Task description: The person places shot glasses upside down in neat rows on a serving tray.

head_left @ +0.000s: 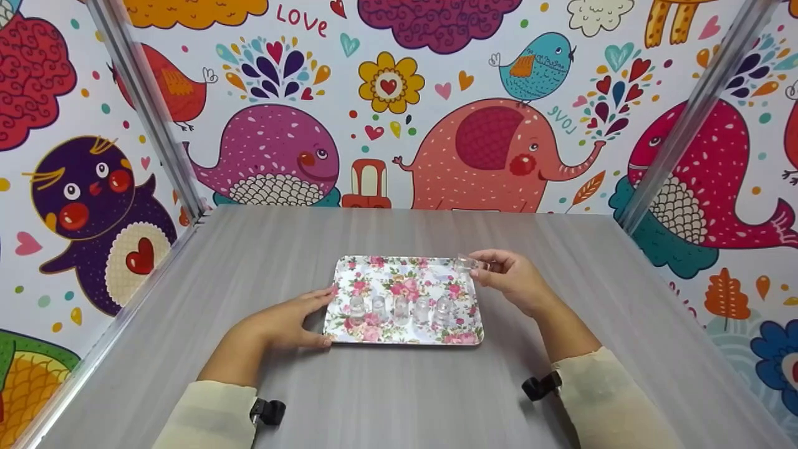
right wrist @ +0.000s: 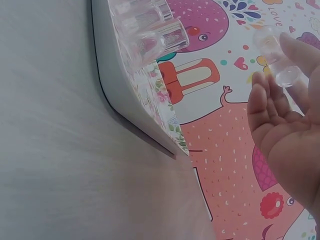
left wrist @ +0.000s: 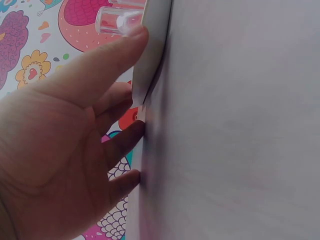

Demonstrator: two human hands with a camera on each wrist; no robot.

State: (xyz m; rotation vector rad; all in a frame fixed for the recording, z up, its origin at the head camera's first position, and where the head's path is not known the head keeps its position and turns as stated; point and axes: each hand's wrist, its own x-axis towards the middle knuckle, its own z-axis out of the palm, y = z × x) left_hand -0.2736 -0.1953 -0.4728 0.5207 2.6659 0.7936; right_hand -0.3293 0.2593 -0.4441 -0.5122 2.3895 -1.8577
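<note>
A white tray (head_left: 405, 262) with a pink floral print lies on the table. Several small clear vessels, each narrowing towards one end, stand in a row along its front half; one of these clear vessels (head_left: 401, 308) is in the middle. My left hand (head_left: 290, 321) touches the tray's left edge, its thumb at the front corner and its other fingers spread further back. Over the tray's back right corner, my right hand (head_left: 508, 280) pinches another small clear vessel (right wrist: 275, 55) between thumb and fingers. That vessel is tilted and apart from the tray.
The grey wood-grain table (head_left: 399, 399) surrounds the tray. Behind it rises a wall panel (head_left: 374, 143) with cartoon animals. Metal posts stand at the back left (head_left: 149, 106) and back right (head_left: 679, 118).
</note>
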